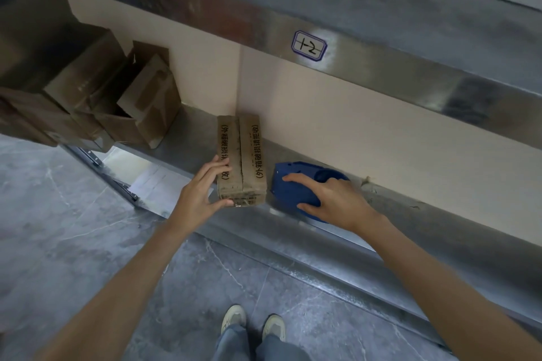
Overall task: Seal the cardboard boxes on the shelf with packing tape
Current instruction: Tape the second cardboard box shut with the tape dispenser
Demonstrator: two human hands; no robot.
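Observation:
A small cardboard box (242,152) with black printed characters lies on the metal shelf (187,129), its two top flaps meeting along a centre seam. My left hand (202,190) grips its near left corner, fingers on the left side and thumb at the front edge. Just right of the box sits a blue tape dispenser (296,184). My right hand (331,196) lies over it, fingers and thumb curled around its body.
Several open cardboard boxes (123,102) are piled at the shelf's left end. A beige panel (352,120) backs the shelf. An upper metal beam carries a label (309,45). White sheets (155,182) lie under the shelf. Grey floor and my shoes (253,322) are below.

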